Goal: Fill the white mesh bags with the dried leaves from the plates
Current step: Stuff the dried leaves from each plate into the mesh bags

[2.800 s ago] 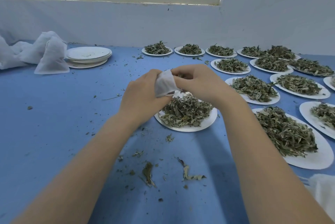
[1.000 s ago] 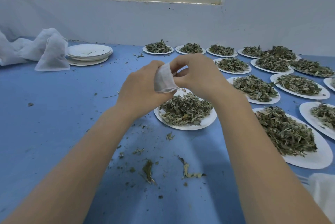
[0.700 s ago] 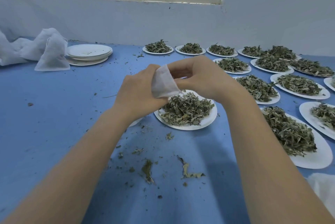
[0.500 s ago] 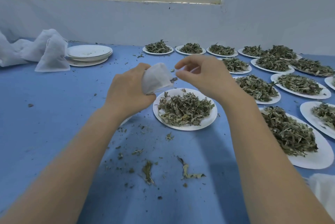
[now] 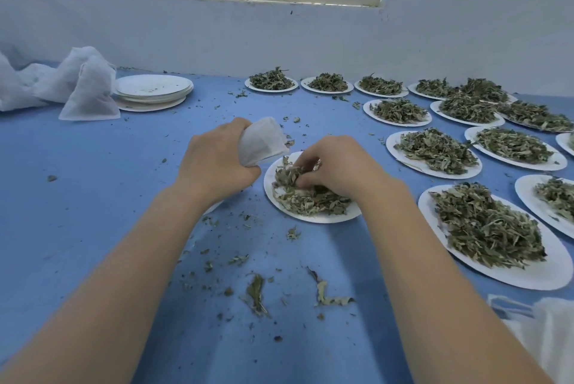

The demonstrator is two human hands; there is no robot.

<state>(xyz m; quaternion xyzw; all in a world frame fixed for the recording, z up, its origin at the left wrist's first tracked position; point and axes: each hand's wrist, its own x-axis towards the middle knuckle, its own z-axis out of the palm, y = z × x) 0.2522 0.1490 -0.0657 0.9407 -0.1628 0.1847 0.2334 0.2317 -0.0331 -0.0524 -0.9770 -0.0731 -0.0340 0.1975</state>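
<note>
Right hand (image 5: 334, 166) now down on round paper plate (image 5: 313, 218), fingers curled into crinkly dried leaves (image 5: 306, 202); left hand (image 5: 217, 163) grips limp white mesh bag (image 5: 262, 141).

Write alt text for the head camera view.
The left hand holds a white mesh bag while the right hand gathers dried leaves from the nearest plate on a blue table. More plates of leaves fill the right side; empty plates are stacked far left.

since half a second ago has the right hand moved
Yes. The right hand dropped from above the plate onto its dried leaves.
</note>
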